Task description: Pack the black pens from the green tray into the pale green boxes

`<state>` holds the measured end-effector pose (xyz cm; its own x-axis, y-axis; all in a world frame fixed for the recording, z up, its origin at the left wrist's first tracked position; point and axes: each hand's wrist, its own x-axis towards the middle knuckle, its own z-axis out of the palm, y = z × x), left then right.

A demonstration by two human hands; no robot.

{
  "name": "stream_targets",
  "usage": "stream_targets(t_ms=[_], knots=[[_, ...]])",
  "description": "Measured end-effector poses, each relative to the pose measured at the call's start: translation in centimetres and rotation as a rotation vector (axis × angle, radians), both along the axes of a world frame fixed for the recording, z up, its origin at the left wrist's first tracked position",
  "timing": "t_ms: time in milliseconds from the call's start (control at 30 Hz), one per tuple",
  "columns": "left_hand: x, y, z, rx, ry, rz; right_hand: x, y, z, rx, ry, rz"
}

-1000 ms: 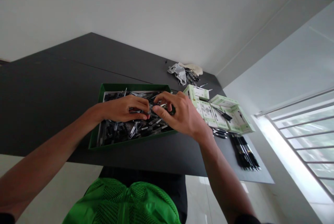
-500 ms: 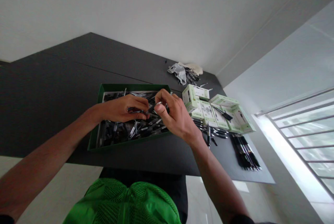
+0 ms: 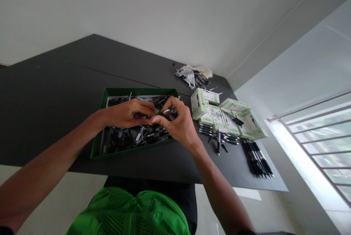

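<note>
Above a green box [image 3: 95,143] filled with loose pens and pen parts [image 3: 141,134], my two hands meet. My left hand [image 3: 131,113] is closed around a dark pen, most of it hidden by the fingers. My right hand [image 3: 179,121] curls in from the other side, its thumb against my left fingertips. Between its thumb and fingers shows a shiny silver pen part [image 3: 166,111]; I cannot tell whether it is joined to the pen in my left hand.
Right of the box stand pale green and white cartons [image 3: 199,104], one open carton [image 3: 251,123] holding pens. Black pens [image 3: 207,129] lie before them, with bundled pens [image 3: 257,160] near the table's right end. A grey cloth [image 3: 187,76] lies by more pens at the back.
My right hand has moved left and inward, so its thumb now meets my left fingers. Pens on the table beside it have come into view. My left hand has barely moved.
</note>
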<state>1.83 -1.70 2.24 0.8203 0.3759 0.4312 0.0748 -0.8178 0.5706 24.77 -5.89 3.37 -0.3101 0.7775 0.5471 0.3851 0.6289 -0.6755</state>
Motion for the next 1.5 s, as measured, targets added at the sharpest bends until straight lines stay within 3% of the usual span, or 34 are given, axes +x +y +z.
stream_targets(t_ms=[233,533,767,867,1000,1200,1300,1400,1500], knots=[[0.0,0.2,-0.4,0.06,-0.084,0.025,0.3,-0.5,-0.1,0.019,0.037,0.301],[-0.1,0.2,-0.1,0.077,-0.108,0.057,-0.5,-1.2,-0.4,0.117,0.03,0.034],[-0.5,0.2,-0.2,0.009,-0.211,0.157,-1.1,-1.7,-2.4,-0.139,0.246,0.139],[-0.7,0.2,-0.3,-0.058,-0.295,0.204,-0.9,-1.9,-3.2,-0.164,0.24,0.092],[-0.7,0.2,-0.3,-0.049,-0.369,0.144,-0.5,-2.1,-3.0,-0.076,0.136,0.03],[-0.4,-0.1,0.3,-0.018,-0.357,0.186,-0.7,-2.7,-2.2,0.058,0.019,-0.09],[-0.5,-0.1,-0.1,-0.104,-0.329,0.178,-0.3,-3.2,-2.1,0.092,0.008,-0.167],[-0.5,0.2,-0.9,-0.242,-0.303,0.185,1.7,-4.3,-2.0,0.106,0.003,-0.284],[-0.5,0.3,-1.3,-0.283,-0.323,0.157,5.7,-6.1,-2.4,0.101,0.068,-0.488]])
